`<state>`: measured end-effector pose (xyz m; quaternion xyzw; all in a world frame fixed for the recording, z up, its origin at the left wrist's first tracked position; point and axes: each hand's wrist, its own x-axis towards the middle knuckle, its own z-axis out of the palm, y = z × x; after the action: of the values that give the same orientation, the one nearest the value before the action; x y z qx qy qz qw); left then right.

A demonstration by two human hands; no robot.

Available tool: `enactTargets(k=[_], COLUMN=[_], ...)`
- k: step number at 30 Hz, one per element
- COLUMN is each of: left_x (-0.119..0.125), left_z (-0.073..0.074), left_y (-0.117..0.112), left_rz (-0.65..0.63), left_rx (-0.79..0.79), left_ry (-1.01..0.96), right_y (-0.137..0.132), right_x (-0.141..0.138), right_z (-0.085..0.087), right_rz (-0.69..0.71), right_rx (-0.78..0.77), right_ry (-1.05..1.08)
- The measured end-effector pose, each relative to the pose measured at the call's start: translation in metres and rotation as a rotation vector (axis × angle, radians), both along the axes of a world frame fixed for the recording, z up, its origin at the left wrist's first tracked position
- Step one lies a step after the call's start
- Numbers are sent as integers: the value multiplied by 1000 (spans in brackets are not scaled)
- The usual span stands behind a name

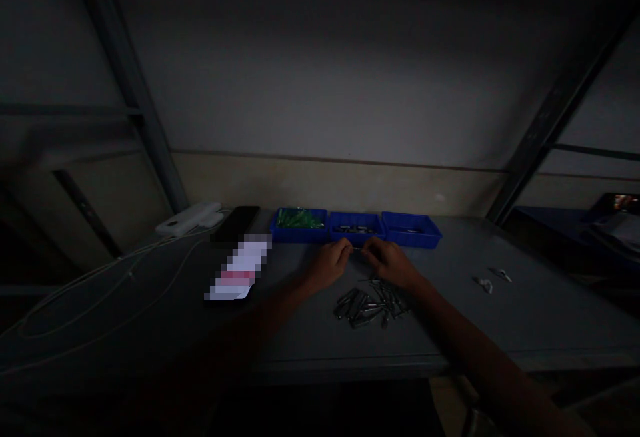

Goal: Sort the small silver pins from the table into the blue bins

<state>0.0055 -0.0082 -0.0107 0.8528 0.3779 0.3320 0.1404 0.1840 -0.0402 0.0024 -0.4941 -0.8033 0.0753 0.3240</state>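
Observation:
My left hand (331,260) and my right hand (390,260) meet just in front of the middle blue bin (356,237). Each is closed in a pinch, and a thin metal piece (357,248) spans the small gap between their fingertips. The dim light hides its exact kind. Below my hands lies a loose pile of slim metal parts (367,307), some thick like sleeves and some thin like pins. Similar metal pieces (353,229) sit in the middle bin.
A left blue bin (300,237) holds green pieces (299,218); the right blue bin (413,240) has a few thin parts. A lit phone (240,270), a dark flat device (237,222), a white power strip (187,219) and cables lie left. Small pale items (485,284) lie right.

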Motion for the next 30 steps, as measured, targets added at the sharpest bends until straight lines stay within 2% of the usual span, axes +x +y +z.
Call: enactTargets(k=[19,30], left_x=[0,0], left_z=[0,0], left_y=[0,1], left_rz=[-12,10], left_rx=[-9,-18], left_ry=[-15,-12], right_y=[0,-1], right_x=[0,0], right_z=[0,1], right_rz=[-3,-4], right_rx=[14,14], right_ry=[-54,16])
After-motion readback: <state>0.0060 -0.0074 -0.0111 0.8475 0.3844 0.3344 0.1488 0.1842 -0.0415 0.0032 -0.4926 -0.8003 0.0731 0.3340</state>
